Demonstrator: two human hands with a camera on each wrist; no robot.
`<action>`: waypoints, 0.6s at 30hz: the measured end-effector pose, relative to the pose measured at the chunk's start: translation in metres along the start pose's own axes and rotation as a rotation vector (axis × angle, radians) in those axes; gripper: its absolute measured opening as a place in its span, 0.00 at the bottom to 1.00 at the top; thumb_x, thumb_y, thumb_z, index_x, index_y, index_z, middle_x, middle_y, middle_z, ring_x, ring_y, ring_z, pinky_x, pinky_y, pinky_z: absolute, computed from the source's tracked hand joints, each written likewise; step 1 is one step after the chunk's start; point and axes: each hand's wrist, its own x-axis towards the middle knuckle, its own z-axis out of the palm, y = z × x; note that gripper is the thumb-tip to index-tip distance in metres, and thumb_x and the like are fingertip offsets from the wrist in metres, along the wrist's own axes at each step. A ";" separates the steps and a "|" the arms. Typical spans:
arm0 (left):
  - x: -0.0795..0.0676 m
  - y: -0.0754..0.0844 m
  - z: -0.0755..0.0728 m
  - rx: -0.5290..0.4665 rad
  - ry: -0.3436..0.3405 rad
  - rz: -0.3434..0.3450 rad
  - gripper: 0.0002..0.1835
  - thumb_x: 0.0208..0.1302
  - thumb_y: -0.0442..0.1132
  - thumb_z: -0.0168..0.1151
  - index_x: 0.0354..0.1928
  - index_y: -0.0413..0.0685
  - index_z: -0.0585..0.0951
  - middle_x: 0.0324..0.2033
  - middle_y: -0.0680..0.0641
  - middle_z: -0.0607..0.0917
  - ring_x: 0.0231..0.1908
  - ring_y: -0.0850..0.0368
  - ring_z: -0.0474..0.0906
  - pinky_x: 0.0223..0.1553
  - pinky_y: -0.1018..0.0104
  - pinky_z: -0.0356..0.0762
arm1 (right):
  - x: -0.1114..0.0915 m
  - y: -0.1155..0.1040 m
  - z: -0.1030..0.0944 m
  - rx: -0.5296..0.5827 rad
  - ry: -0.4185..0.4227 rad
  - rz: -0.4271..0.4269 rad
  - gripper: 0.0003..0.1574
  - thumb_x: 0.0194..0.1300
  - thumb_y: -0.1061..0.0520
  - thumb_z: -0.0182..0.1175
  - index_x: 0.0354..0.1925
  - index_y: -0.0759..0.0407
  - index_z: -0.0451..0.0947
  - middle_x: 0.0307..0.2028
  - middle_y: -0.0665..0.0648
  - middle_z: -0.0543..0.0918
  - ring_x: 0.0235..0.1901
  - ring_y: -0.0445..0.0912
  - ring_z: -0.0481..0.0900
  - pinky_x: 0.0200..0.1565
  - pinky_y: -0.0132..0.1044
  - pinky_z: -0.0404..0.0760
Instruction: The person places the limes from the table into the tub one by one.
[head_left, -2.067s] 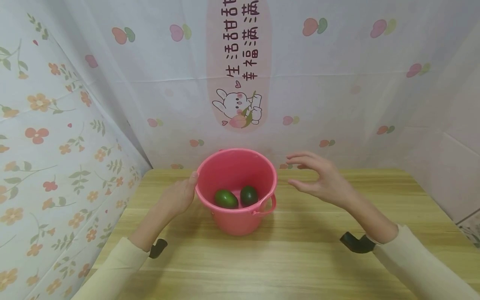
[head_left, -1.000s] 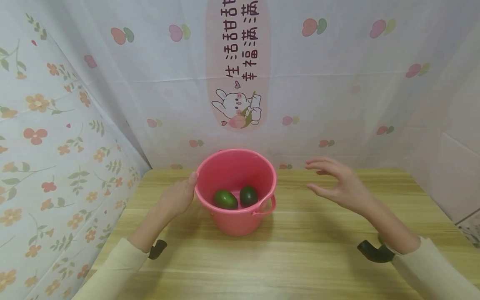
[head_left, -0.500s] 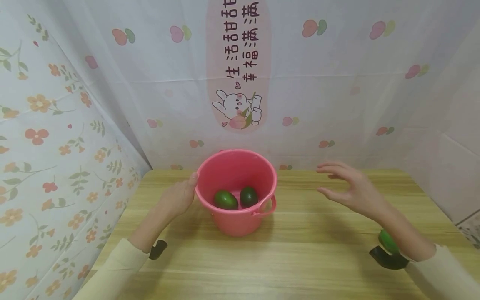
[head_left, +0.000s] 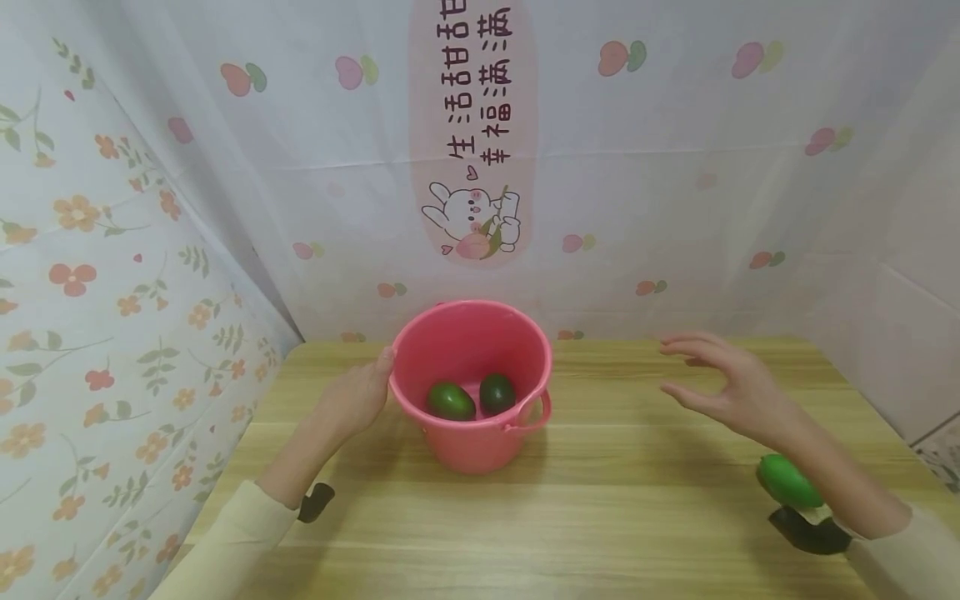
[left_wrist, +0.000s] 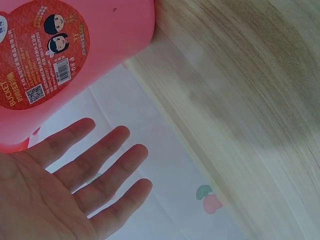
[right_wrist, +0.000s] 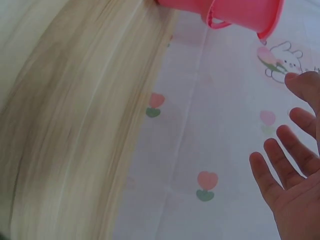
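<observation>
A pink bucket point(head_left: 480, 446) stands upright on the wooden table, its label visible in the left wrist view. Inside it lie two green oval fruits, a lighter one point(head_left: 451, 401) and a darker one point(head_left: 497, 393). My left hand point(head_left: 354, 396) is at the bucket's left side with its thumb at the rim; in the left wrist view its fingers point(left_wrist: 112, 176) are spread and fairly straight beside the wall. Right of the bucket, my right hand point(head_left: 731, 387) hovers over the table, fingers loosely bent, holding nothing. A bright green oval fruit point(head_left: 789, 482) lies below my right forearm, which partly covers it.
The wooden table point(head_left: 600, 517) ends at the back against a printed white cloth point(head_left: 675, 192). A floral cloth point(head_left: 112, 333) hangs along the left side. The bucket's pink handle point(head_left: 536, 421) hangs low on its right front. Dark wrist straps point(head_left: 810, 532) sit on both forearms.
My right hand has moved rightward and slightly toward me, away from the bucket. The bright green fruit has come into view from behind the right forearm. Left hand and bucket stay put.
</observation>
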 end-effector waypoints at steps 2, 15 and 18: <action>-0.001 0.000 0.000 0.003 -0.001 -0.003 0.46 0.79 0.62 0.12 0.61 0.42 0.80 0.55 0.37 0.83 0.57 0.36 0.78 0.57 0.37 0.72 | -0.004 0.002 -0.002 -0.018 0.001 -0.001 0.40 0.40 0.74 0.79 0.54 0.60 0.82 0.56 0.56 0.81 0.56 0.35 0.75 0.52 0.23 0.75; -0.001 0.001 0.000 -0.014 -0.004 -0.006 0.46 0.79 0.62 0.12 0.61 0.42 0.80 0.55 0.36 0.83 0.57 0.36 0.78 0.56 0.37 0.73 | -0.024 0.007 -0.017 -0.062 -0.004 0.031 0.41 0.39 0.75 0.79 0.55 0.61 0.82 0.56 0.52 0.80 0.57 0.32 0.74 0.52 0.21 0.73; -0.002 0.001 0.000 -0.015 -0.005 -0.006 0.46 0.79 0.62 0.13 0.61 0.42 0.80 0.55 0.36 0.83 0.57 0.36 0.78 0.56 0.37 0.73 | -0.028 0.006 -0.020 -0.070 -0.004 0.049 0.42 0.38 0.75 0.80 0.55 0.61 0.82 0.56 0.49 0.80 0.56 0.31 0.74 0.53 0.20 0.72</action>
